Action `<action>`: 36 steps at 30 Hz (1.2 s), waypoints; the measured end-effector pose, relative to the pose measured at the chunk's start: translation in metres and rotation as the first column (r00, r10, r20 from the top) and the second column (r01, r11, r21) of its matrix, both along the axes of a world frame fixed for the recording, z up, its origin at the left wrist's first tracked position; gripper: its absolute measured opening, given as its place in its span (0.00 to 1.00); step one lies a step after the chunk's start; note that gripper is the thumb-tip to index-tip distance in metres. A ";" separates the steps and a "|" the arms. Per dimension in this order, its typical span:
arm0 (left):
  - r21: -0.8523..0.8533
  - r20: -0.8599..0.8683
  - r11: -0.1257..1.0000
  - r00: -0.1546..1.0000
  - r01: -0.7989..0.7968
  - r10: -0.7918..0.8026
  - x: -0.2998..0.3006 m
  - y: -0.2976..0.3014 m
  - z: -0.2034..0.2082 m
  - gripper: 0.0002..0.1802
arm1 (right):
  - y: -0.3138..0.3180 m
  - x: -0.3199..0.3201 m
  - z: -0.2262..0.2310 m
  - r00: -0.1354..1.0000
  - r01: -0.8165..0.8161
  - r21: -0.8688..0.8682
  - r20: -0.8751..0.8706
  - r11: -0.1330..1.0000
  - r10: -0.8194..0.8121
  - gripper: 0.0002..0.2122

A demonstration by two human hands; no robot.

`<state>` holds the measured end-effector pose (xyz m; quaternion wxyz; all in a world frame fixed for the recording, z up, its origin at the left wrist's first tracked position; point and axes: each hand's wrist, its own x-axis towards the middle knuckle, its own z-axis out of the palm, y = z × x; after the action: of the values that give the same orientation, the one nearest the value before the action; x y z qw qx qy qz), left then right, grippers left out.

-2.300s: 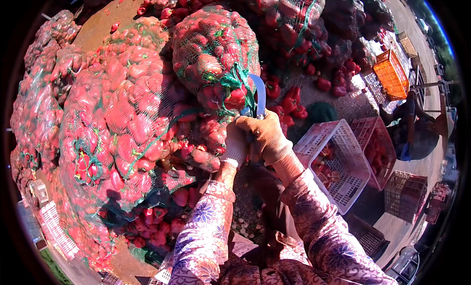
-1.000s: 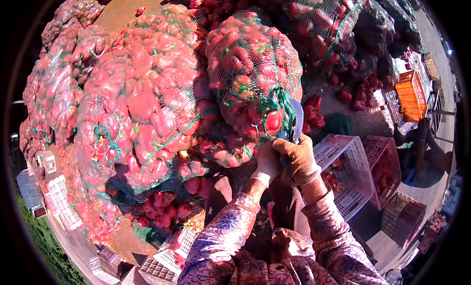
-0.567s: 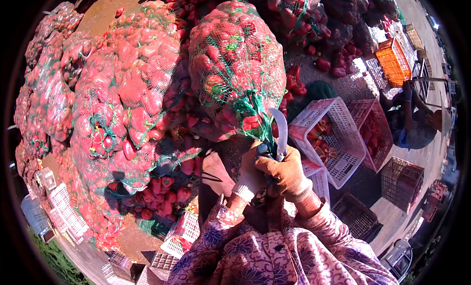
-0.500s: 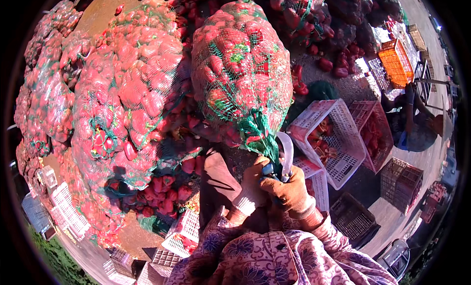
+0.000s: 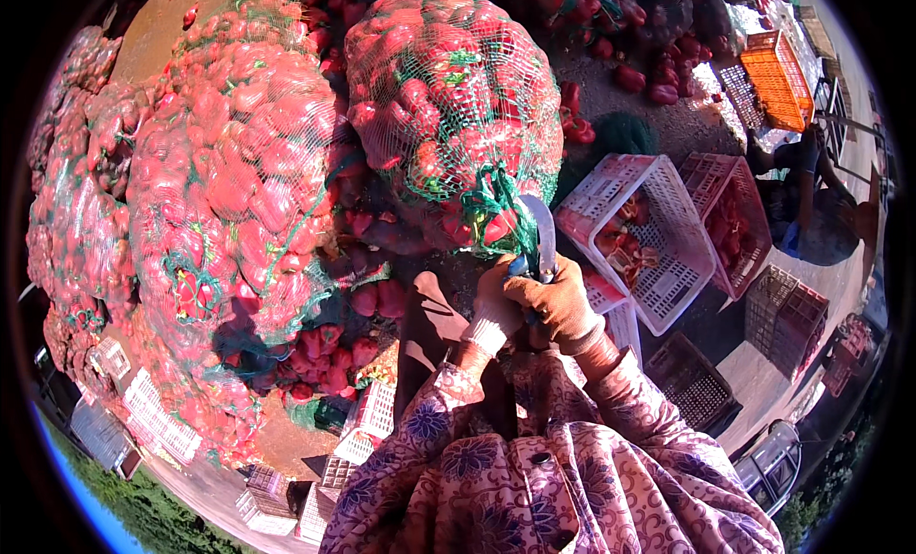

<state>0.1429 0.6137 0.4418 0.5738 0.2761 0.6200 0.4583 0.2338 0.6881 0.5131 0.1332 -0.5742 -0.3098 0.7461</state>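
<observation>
A large green mesh sack (image 5: 456, 96) packed with red peppers stands in front of me, its gathered neck drawn toward me. My left hand (image 5: 494, 304), in a brown glove with a white cuff, is closed around the neck end. Pressed beside it, my right hand (image 5: 565, 304), gloved too, grips a sickle (image 5: 540, 231) with its curved blade pointing up along the right of the neck. The sickle's handle is mostly hidden between the gloves. Some dark blue material shows between my hands, too covered to make out.
More pepper-filled mesh sacks (image 5: 234, 163) crowd the left. Loose red peppers (image 5: 320, 363) lie below them. On the right stand a white crate (image 5: 682, 277), a red crate (image 5: 749, 258), a dark crate (image 5: 689, 387) and an orange crate (image 5: 778, 77). Another person (image 5: 825, 210) is at the far right.
The view has shifted, so the sack and my hands sit higher in it and slightly left. Both hands keep their grip, and the blade stays beside the sack's neck.
</observation>
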 end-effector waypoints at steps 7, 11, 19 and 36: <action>0.059 -0.383 0.985 0.915 0.164 -0.129 -0.009 -0.009 -0.002 0.12 | -0.020 -0.009 -0.017 0.995 0.084 0.138 0.037 0.987 -0.090 0.09; -0.066 -0.245 0.936 0.903 0.347 -0.352 -0.012 -0.016 -0.040 0.33 | -0.036 -0.019 -0.021 0.989 0.118 0.180 0.064 0.977 -0.131 0.10; 0.030 -0.338 0.994 0.937 0.100 -0.084 0.013 -0.035 -0.043 0.12 | -0.049 -0.005 -0.025 0.999 0.037 0.264 0.014 0.964 -0.042 0.08; 0.318 -0.240 0.948 0.969 0.021 0.059 0.032 -0.191 0.014 0.12 | -0.205 0.019 0.055 0.997 0.071 0.085 -0.044 0.994 -0.068 0.09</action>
<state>0.1753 0.4225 0.4559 0.4356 0.4139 0.6072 0.5199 0.2533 0.4836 0.5678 0.1901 -0.5627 -0.3187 0.7387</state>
